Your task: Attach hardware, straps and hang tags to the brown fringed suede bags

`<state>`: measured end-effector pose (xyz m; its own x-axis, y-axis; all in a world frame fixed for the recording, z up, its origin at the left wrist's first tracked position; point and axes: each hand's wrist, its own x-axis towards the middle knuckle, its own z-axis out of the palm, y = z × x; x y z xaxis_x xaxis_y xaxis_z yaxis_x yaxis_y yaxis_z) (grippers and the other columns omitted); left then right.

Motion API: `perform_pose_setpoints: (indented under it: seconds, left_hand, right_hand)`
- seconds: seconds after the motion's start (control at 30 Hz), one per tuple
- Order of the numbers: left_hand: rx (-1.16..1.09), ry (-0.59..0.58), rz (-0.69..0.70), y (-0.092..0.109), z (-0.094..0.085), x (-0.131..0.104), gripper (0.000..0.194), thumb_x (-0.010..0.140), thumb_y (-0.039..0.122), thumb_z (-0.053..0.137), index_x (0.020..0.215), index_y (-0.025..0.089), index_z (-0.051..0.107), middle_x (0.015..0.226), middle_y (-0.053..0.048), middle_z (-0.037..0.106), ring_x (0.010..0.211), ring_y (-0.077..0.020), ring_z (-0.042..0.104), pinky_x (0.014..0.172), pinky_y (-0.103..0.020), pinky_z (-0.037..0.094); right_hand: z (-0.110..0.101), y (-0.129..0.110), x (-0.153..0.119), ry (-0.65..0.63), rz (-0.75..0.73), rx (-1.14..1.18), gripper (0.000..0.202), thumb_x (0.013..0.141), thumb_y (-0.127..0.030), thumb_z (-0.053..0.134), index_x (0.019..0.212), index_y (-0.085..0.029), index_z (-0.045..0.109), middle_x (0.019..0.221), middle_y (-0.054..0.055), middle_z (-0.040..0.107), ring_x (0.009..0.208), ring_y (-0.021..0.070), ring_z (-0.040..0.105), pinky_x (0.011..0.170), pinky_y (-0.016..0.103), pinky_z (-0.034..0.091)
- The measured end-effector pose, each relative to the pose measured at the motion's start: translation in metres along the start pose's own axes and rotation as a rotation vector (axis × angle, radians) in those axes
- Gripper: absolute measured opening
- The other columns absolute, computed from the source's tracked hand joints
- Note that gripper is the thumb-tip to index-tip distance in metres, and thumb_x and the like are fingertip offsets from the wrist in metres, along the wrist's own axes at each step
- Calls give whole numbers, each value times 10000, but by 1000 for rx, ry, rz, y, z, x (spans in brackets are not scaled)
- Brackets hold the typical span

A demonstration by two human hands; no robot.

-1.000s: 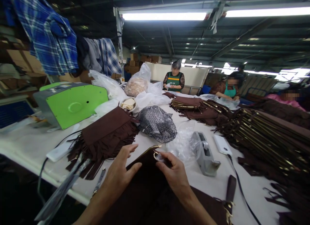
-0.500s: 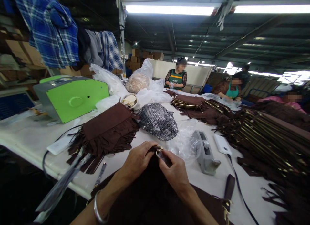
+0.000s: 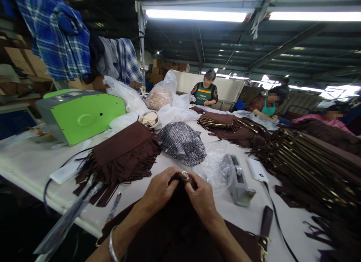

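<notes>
A dark brown bag (image 3: 175,232) fills the space between my forearms at the near side of the table. My left hand (image 3: 160,189) is closed, its thumb and fingers pinching the upper edge of the bag. Facing it, my right hand (image 3: 201,196) pinches a short dark strap end. A small shiny metal ring (image 3: 185,174) shows between the two sets of fingertips; how it joins the bag and strap is hidden. Close to my left forearm lies a plastic-wrapped strap piece (image 3: 114,206). A brown wrist strap (image 3: 266,221) with gold hardware lies right of my right forearm.
A fringed brown bag (image 3: 124,143), a green machine (image 3: 90,115) and a patterned cloth bundle (image 3: 183,141) stand beyond my hands. Right are a grey tape dispenser (image 3: 239,183), a white power bank (image 3: 257,170) with cable, and stacked bags (image 3: 307,164). Several co-workers sit farther back.
My hands have come slightly closer together, and the ring now stands upright between the fingertips. The far co-worker in the green apron has lowered their hands. The view has shifted a little.
</notes>
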<state>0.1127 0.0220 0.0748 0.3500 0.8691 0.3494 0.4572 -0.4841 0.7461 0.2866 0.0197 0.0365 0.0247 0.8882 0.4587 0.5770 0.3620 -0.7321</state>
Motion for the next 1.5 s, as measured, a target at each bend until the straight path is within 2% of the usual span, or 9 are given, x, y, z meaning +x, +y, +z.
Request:
perform_pose_setpoints:
  seconds: [0.2,0.33,0.47,0.67,0.8,0.87,1.03,1.17,1.5]
  left_hand:
    - [-32,-38,-71,3,1,-2,140,864,181,512,975,229,581,931,0,682,893,-186,627,772,-263,435]
    - [-1,-12,-51,-2,-1,-1,114,848,179,519,937,214,581,895,-10,659,857,-186,608,772,-274,432]
    - [42,7,-42,-14,-7,6,124,865,204,505,955,210,591,886,-18,671,844,-191,623,783,-287,452]
    - [330,285,-122,-46,-63,51,242,876,198,484,1090,210,598,1075,-60,681,1021,-240,627,949,-352,453]
    - [517,495,-146,-50,-92,74,502,864,231,538,1351,157,437,1424,-169,442,1307,-361,400,1087,-508,295]
    - [545,402,-88,-46,-80,68,381,877,275,541,1243,167,542,1311,-140,552,1228,-323,482,1056,-443,348]
    - [288,-274,-139,-47,4,14,196,887,300,505,900,244,692,951,-38,719,897,-218,650,814,-281,446]
    - [293,-313,-225,-53,46,-13,158,840,269,525,844,237,680,902,-46,705,855,-229,643,748,-289,423]
    - [113,-272,-359,-42,49,-12,107,714,243,537,747,182,619,735,-15,667,713,-196,619,630,-253,407]
  right_hand:
    - [1,-5,12,31,45,143,238,812,-244,568,969,-210,743,942,52,754,869,238,686,793,338,525]
    - [-3,-15,28,38,327,523,282,799,-383,649,944,-152,725,662,7,670,487,141,562,462,251,453]
    - [-13,-18,41,140,486,924,392,666,-415,801,907,-127,688,637,-17,613,455,83,496,430,204,424]
    - [-44,-7,9,-111,635,947,580,658,-401,841,1121,-158,590,674,-10,650,490,100,551,461,209,474]
    - [-72,5,-33,-150,745,826,523,670,-441,837,1042,-152,611,695,8,664,491,102,565,471,220,492]
    - [-84,12,-54,-142,817,814,460,667,-436,843,968,-155,637,710,8,662,507,97,569,480,212,494]
    - [-97,29,-101,-83,959,818,392,653,-440,856,838,-156,660,682,5,650,492,89,558,453,189,469]
    - [-91,41,-121,-37,1022,839,412,618,-451,875,809,-155,662,652,5,642,472,97,558,440,196,466]
    - [-79,57,-129,0,982,927,417,635,-435,874,834,-140,656,672,13,652,497,91,569,460,190,488]
